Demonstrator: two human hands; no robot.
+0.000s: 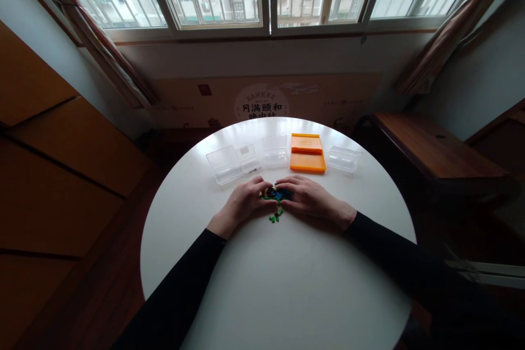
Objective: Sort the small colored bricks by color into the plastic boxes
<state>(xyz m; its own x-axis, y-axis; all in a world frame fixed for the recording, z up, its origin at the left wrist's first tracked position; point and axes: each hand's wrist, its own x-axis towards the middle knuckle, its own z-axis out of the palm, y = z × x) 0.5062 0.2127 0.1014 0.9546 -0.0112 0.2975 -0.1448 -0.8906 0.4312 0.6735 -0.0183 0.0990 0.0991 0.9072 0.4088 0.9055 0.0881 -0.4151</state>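
Note:
A heap of small plastic bricks (279, 194), mostly blue and green, lies on the white table (262, 268). My left hand (247, 197) curves around its left side, with thumb and fingers bent in against the bricks. From the right, my right hand (305, 196) wraps around the other side of the heap in the same way. The fingers partly cover the bricks, and both hands rest at table height. Several loose green bricks (274, 219) are scattered just in front of the heap, on the side nearer to me.
Behind my hands stand open clear plastic boxes, among them a large left one (224, 165), a middle one (274, 151) and a right one (343, 159). An open orange case (307, 162) sits between the last two. A wooden bench (438, 142) stands beyond the table at right.

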